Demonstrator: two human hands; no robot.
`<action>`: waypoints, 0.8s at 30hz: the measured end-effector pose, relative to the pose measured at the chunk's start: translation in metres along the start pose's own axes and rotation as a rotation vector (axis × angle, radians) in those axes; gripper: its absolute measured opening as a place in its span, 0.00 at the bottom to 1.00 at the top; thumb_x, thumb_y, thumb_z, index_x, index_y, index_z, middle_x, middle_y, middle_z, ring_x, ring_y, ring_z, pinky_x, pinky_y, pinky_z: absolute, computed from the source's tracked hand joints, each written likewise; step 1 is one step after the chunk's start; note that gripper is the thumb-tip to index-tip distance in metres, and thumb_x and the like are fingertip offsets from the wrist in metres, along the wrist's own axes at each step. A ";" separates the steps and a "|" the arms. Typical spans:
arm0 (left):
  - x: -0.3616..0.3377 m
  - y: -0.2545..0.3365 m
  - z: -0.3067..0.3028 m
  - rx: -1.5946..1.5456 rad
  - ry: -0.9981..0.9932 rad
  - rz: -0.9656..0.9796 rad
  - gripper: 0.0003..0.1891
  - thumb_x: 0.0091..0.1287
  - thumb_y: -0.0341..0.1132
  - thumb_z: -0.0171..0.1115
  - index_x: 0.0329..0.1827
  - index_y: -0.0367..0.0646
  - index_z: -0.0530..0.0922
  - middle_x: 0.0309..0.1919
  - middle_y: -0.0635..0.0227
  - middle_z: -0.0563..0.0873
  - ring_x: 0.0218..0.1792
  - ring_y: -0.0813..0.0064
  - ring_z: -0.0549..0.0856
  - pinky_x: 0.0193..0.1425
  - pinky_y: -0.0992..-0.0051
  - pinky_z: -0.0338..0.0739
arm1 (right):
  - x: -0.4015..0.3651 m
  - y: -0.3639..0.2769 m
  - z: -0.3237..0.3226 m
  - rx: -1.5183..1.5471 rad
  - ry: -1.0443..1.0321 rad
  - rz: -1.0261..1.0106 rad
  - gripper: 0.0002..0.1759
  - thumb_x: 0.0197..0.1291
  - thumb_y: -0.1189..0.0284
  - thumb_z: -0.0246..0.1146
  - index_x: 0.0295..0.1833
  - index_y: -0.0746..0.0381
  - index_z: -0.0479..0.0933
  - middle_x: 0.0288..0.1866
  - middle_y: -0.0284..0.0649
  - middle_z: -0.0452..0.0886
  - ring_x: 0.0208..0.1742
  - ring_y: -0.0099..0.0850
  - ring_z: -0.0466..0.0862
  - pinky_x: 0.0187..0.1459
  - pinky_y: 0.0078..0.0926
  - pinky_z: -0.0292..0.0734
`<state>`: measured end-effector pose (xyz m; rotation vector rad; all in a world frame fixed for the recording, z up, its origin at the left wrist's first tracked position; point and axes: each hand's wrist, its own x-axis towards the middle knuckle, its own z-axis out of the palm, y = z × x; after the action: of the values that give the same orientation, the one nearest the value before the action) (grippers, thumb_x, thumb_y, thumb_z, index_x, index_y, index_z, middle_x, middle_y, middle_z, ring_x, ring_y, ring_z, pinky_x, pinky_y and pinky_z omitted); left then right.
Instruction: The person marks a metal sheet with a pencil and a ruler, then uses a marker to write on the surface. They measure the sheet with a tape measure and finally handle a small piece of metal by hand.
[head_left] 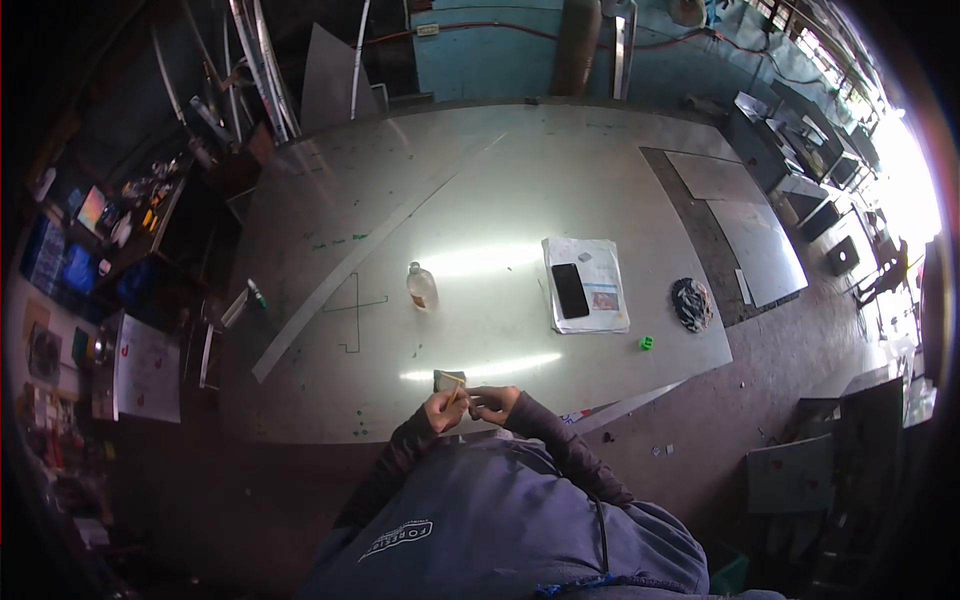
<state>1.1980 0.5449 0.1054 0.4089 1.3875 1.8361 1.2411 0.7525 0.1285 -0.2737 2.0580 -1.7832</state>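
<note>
Both hands are close together over the front edge of a large metal-topped table (470, 220). My left hand (446, 410) is closed around a thin yellow stick-like item (455, 385). Close beside it on the right, my right hand (494, 403) has its fingers bent together; what they hold, if anything, is too small to name. Just beyond the hands lies a small dark block-like object (448, 379). Farther up the table stands a clear bottle (422, 287). A black phone (571, 291) rests on a stack of papers (606, 272) to the right.
A bundled cloth (691, 305) and a small green object (647, 343) are on the table's right side. A long metal strip (350, 260) crosses its left part. Metal sheets (757, 250) lie at the right; a cluttered bench (150, 215) stands at the left.
</note>
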 end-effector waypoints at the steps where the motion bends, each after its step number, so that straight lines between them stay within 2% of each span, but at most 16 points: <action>1: 0.002 0.000 0.000 0.004 -0.012 -0.005 0.13 0.71 0.44 0.57 0.39 0.42 0.73 0.14 0.81 0.68 0.13 0.90 0.62 0.17 0.84 0.54 | -0.001 0.001 -0.002 0.021 -0.022 0.006 0.25 0.59 0.78 0.60 0.63 0.65 0.69 0.42 0.43 0.85 0.43 0.24 0.84 0.47 0.23 0.79; 5: 0.007 0.004 0.003 -0.005 -0.074 -0.036 0.12 0.71 0.43 0.56 0.39 0.42 0.73 0.15 0.81 0.68 0.13 0.89 0.63 0.17 0.84 0.54 | -0.008 0.003 -0.008 0.031 0.006 0.011 0.24 0.60 0.76 0.62 0.63 0.65 0.70 0.43 0.42 0.85 0.42 0.24 0.83 0.47 0.23 0.79; 7: 0.010 0.004 0.003 -0.006 -0.107 -0.055 0.12 0.71 0.42 0.56 0.40 0.42 0.73 0.15 0.80 0.69 0.13 0.89 0.63 0.18 0.84 0.53 | -0.012 -0.005 -0.010 0.011 -0.023 0.009 0.26 0.58 0.80 0.59 0.63 0.65 0.69 0.43 0.43 0.85 0.44 0.26 0.85 0.49 0.25 0.79; 11: 0.019 -0.005 -0.003 0.089 -0.129 -0.052 0.14 0.72 0.44 0.54 0.40 0.40 0.74 0.16 0.79 0.70 0.13 0.89 0.64 0.17 0.85 0.53 | -0.016 0.006 -0.008 -0.063 0.046 -0.062 0.29 0.53 0.84 0.55 0.64 0.64 0.68 0.44 0.44 0.85 0.45 0.30 0.86 0.51 0.27 0.79; 13: 0.021 0.002 -0.001 -0.109 -0.103 -0.108 0.17 0.73 0.47 0.51 0.41 0.40 0.74 0.18 0.76 0.73 0.13 0.88 0.64 0.18 0.85 0.56 | -0.011 0.023 -0.002 -0.079 0.125 -0.114 0.31 0.46 0.81 0.54 0.61 0.62 0.72 0.41 0.45 0.86 0.43 0.36 0.87 0.50 0.28 0.80; 14: 0.025 -0.002 -0.008 -0.080 -0.194 -0.097 0.19 0.73 0.49 0.49 0.42 0.39 0.74 0.24 0.72 0.78 0.16 0.86 0.70 0.18 0.85 0.58 | -0.010 0.024 0.001 -0.058 0.147 -0.128 0.31 0.47 0.79 0.55 0.62 0.61 0.71 0.42 0.45 0.86 0.42 0.37 0.87 0.50 0.29 0.80; 18: 0.036 -0.029 -0.010 -0.085 -0.099 -0.078 0.19 0.74 0.48 0.48 0.43 0.38 0.74 0.26 0.68 0.80 0.21 0.82 0.77 0.17 0.86 0.58 | -0.016 0.022 0.001 -0.140 0.169 -0.032 0.34 0.50 0.83 0.55 0.67 0.62 0.66 0.45 0.45 0.85 0.45 0.32 0.86 0.52 0.27 0.79; 20: 0.042 -0.037 -0.007 0.014 -0.045 0.100 0.20 0.74 0.48 0.48 0.44 0.37 0.74 0.26 0.66 0.81 0.26 0.78 0.81 0.18 0.85 0.59 | -0.020 0.022 0.002 -0.020 0.211 -0.030 0.34 0.50 0.82 0.56 0.68 0.61 0.65 0.47 0.44 0.85 0.46 0.31 0.86 0.51 0.26 0.79; 21: 0.043 -0.033 -0.006 0.014 -0.051 0.096 0.20 0.74 0.48 0.48 0.44 0.37 0.74 0.26 0.66 0.81 0.26 0.78 0.81 0.18 0.85 0.59 | -0.021 0.023 0.002 -0.018 0.217 -0.028 0.34 0.50 0.82 0.56 0.68 0.61 0.65 0.47 0.44 0.85 0.46 0.31 0.86 0.51 0.26 0.79; 23: 0.044 -0.022 -0.007 0.002 -0.144 -0.040 0.19 0.74 0.48 0.48 0.44 0.37 0.73 0.29 0.63 0.82 0.30 0.75 0.82 0.28 0.81 0.71 | -0.022 0.022 0.001 0.014 0.226 0.018 0.35 0.51 0.81 0.57 0.69 0.60 0.64 0.49 0.45 0.84 0.47 0.30 0.85 0.51 0.26 0.78; 24: 0.045 -0.021 -0.006 -0.001 -0.138 -0.043 0.19 0.74 0.48 0.48 0.44 0.37 0.73 0.29 0.63 0.82 0.30 0.75 0.82 0.28 0.81 0.71 | -0.024 0.021 0.000 0.017 0.221 0.020 0.35 0.51 0.81 0.57 0.69 0.60 0.64 0.49 0.45 0.84 0.47 0.30 0.85 0.51 0.26 0.78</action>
<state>1.1733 0.5763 0.0756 0.4927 1.2922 1.7403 1.2649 0.7652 0.1121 -0.0529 2.1840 -1.8907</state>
